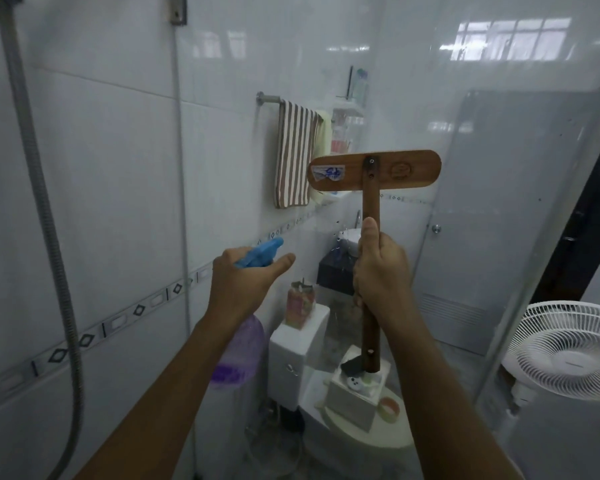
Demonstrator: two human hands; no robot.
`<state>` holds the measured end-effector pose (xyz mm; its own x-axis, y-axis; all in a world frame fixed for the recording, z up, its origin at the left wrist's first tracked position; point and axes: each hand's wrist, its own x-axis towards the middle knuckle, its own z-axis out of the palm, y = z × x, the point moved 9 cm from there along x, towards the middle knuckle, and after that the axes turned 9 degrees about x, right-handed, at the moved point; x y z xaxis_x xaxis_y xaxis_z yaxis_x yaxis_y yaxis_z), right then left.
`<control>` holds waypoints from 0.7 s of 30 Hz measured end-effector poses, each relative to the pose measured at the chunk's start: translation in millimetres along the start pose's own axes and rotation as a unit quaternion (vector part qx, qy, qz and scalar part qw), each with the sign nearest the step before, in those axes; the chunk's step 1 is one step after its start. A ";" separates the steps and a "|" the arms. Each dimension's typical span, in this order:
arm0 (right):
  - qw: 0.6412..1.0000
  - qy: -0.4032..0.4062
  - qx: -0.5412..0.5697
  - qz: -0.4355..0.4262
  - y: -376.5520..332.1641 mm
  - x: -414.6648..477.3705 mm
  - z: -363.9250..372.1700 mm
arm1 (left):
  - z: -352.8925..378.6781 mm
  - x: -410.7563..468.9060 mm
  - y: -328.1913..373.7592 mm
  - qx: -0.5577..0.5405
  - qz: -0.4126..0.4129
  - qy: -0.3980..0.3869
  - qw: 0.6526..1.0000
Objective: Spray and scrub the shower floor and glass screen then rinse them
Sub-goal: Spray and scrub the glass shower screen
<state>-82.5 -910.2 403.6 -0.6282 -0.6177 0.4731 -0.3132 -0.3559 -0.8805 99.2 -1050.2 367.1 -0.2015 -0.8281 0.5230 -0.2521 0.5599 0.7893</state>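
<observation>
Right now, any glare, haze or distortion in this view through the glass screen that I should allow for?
Head view: a window reflection glares on the glass screen, top right; the striped towel and toilet behind it look hazy; droplets speckle the pane left of the brush; the wide lens bows the shower hose; the brush, left hand and right hand are sharp.

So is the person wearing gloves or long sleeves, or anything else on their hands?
No gloves. The left hand and the right hand are both bare, and no rings show. The left forearm and the right forearm are bare too, right down to the bottom edge of the picture, so no sleeves are in view. No watch or bracelet shows on either wrist.
</observation>
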 end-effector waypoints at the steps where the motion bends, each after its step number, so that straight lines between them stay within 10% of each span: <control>1: 1.000 -0.001 -0.005 -0.001 0.2 1.1 -0.1 | 1.0 0.9 1.3 0.007 0.008 -0.007 1.000; 21: 0.998 -0.002 -0.051 -0.041 26.7 15.7 18.9 | -0.1 -1.3 12.9 -0.026 0.025 0.050 0.998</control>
<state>-87.2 -942.7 388.1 -0.5945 -0.5918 0.5444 -0.4343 -0.3335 -0.8368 96.2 -1041.8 376.6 -0.1169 -0.7994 0.5893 -0.1944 0.6003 0.7758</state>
